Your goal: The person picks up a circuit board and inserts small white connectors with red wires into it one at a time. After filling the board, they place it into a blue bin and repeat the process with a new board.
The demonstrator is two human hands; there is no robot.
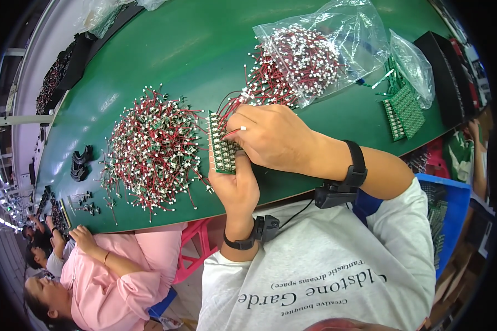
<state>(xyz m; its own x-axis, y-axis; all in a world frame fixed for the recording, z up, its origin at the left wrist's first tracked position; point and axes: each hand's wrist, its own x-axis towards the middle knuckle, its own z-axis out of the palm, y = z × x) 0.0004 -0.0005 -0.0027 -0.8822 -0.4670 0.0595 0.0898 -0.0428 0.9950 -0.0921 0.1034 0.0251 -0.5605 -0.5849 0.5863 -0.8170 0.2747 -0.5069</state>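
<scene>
Green circuit-board panel [221, 151], lined with rows of pale components, stood over the tabletop [176, 49] in the left hand [238, 185], whose thumb clamped its near end; I could not see the fingers behind it. Across its face, the right hand [273, 135] held a red wire lead [233, 133] with a white plug, apparently pinched between thumb and forefinger, though its contact with the panel was hidden from me. The two hands were close together. I judged that good work here called for a firm brace behind the panel, light pressure on the wire, and fingertips clear of the neighbouring components. A heap of wired boards [154, 149] lay just left of the panel and a lead pile [270, 83] beyond it, so stray wires could snag; lifting the panel clear of both seemed wise.
</scene>
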